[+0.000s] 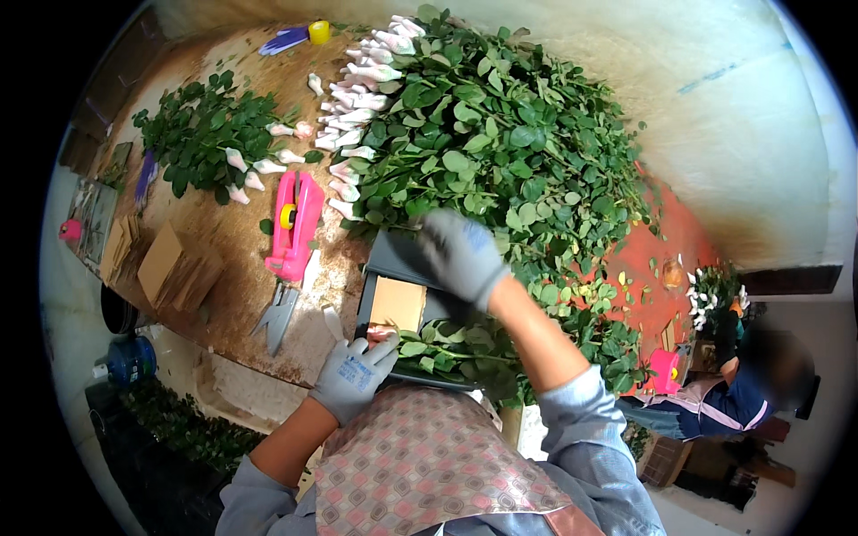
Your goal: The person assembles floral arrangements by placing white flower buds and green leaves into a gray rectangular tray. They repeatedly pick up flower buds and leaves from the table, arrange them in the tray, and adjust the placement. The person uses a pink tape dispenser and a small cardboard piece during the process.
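Grey gloves cover both my hands. My left hand (359, 373) is at the near left edge of a dark tray (404, 254), its fingers closed at the head of a pinkish rose (382, 334). That rose's leafy stem runs to the right along the tray's near side. A tan cardboard piece (399, 304) lies in the tray. Over the tray's far side is my right hand (463, 257), beside the big pile of leafy roses (500, 134). Motion smears its fingers, so whether they grip anything is unclear.
Left of the tray lie a pink tape dispenser (295, 225) and grey shears (279, 314). Cardboard sheets (179, 268) stand near the table's left edge. A smaller rose bunch (210, 134) lies beyond. At the right, another person (715, 393) works by a second pink dispenser (663, 370).
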{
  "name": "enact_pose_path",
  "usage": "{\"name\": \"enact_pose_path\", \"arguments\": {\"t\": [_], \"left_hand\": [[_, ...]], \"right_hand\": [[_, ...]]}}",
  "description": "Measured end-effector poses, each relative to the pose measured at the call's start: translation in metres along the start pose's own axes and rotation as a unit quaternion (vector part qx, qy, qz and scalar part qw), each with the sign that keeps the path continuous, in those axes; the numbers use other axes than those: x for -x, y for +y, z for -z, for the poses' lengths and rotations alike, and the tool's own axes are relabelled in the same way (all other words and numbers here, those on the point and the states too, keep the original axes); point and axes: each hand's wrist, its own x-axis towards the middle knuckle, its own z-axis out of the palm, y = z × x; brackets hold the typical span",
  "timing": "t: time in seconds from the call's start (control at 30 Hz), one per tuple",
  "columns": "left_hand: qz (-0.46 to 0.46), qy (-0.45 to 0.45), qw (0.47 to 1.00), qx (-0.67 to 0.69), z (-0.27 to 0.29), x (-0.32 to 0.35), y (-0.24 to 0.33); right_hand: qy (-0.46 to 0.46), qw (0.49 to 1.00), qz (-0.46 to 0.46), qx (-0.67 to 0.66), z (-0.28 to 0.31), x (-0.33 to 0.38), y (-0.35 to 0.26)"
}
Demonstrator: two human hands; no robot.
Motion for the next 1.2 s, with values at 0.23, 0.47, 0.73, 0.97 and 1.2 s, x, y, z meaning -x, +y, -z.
{"name": "enact_pose_path", "arguments": {"t": [0.23,0.47,0.73,0.97,1.2], "left_hand": [[-0.004,0.04,0.999,-0.004,0.004,-0.006,0.004],[0.028,-0.013,0.999,0.011,0.001,-0.002,0.005],[0.016,-0.01,1.0,0.015,-0.003,0.002,0.003],[0.059,-0.066,0.996,-0.02,-0.013,-0.005,0.002],[0.046,-0.036,0.998,-0.003,-0.009,0.0,0.006]], "right_hand": [[-0.193,0.936,-0.226,0.189,-0.049,-0.043,0.129],[-0.17,0.895,-0.116,0.395,-0.05,-0.03,0.116],[0.099,0.873,0.037,0.475,0.116,0.003,0.01],[-0.082,0.934,-0.025,0.348,0.12,0.138,-0.037],[-0.272,0.879,-0.143,0.364,0.01,0.198,0.032]]}}
